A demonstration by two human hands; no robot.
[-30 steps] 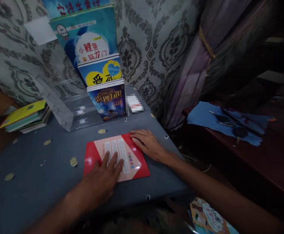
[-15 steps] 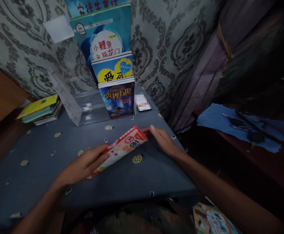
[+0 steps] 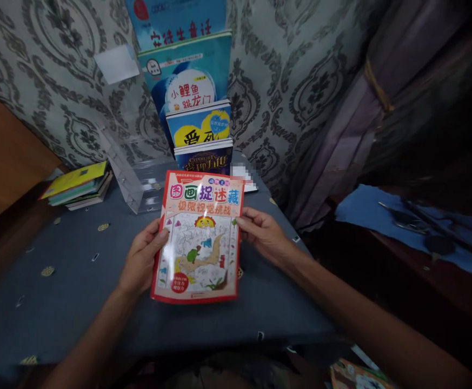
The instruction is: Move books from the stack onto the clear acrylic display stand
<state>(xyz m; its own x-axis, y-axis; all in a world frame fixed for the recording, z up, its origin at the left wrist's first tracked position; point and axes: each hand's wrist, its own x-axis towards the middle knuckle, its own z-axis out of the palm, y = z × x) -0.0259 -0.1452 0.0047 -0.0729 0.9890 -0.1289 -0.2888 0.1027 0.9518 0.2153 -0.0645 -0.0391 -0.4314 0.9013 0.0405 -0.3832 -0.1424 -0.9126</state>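
Upright before me, tilted so its front cover faces me, is a red-bordered children's picture book [image 3: 203, 254]. My left hand [image 3: 142, 259] grips its left edge, thumb on the cover. On the opposite edge, my right hand [image 3: 266, 235] pinches the book with the thumb in front and fingers behind. Just behind it, a dark blue book [image 3: 203, 158] is partly hidden by the cover. A blue and yellow book [image 3: 199, 125] and a teal book [image 3: 187, 67] rise in tiers behind that, in a clear acrylic rack [image 3: 128, 183].
A stack of thin books [image 3: 79, 186] lies on the left of the cloth-covered table [image 3: 73, 292]. A phone-like object [image 3: 244, 178], partly blurred out, lies right of the rack. To the right, a blue cloth [image 3: 365, 208] bears dark items. Another book [image 3: 357, 375] is low at right.
The picture book has turned from a slanted, edge-on pose to face me upright. My right hand has closed on its right edge. The view has shifted slightly.
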